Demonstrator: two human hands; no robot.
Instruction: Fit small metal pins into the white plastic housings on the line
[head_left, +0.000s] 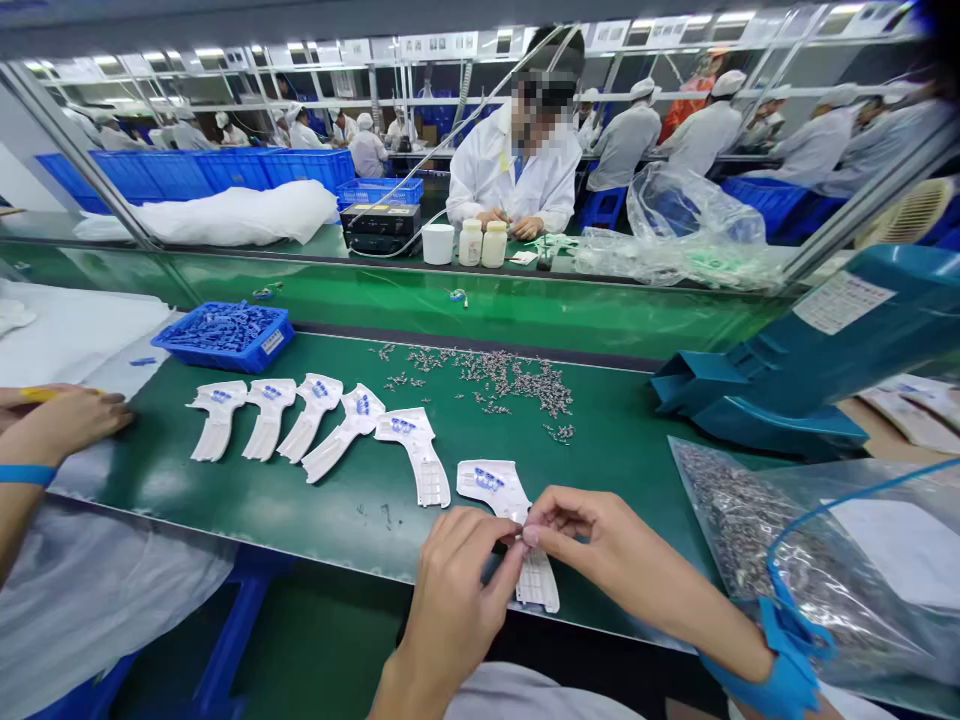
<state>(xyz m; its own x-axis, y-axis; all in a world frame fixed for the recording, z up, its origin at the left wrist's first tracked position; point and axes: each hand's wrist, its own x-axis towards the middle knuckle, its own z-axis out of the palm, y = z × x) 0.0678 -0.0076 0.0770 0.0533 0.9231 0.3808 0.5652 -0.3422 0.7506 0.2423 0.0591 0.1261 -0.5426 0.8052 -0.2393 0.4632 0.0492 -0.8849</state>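
Note:
Over a white plastic handle shell (491, 484) near the table's front edge, my two hands meet with fingertips pinched together. My left hand (461, 580) is closed at thumb and forefinger. From the right, my right hand (585, 530) pinches at the same spot; a blue strap circles that wrist. Whatever sits between the fingertips is too small and covered to make out. Blue parts are set in the shell's upper end. To the left, several similar white shells (411, 445) lie in a row, also with blue parts. Small metal pieces (517, 380) are scattered beyond them.
A blue bin (281, 340) of small blue parts stands at the back left. At right are a teal scoop-like holder (772, 420) and a clear bag (795, 560) of metal pieces. A co-worker's hand (75, 425) rests at far left; another person (517, 170) sits opposite.

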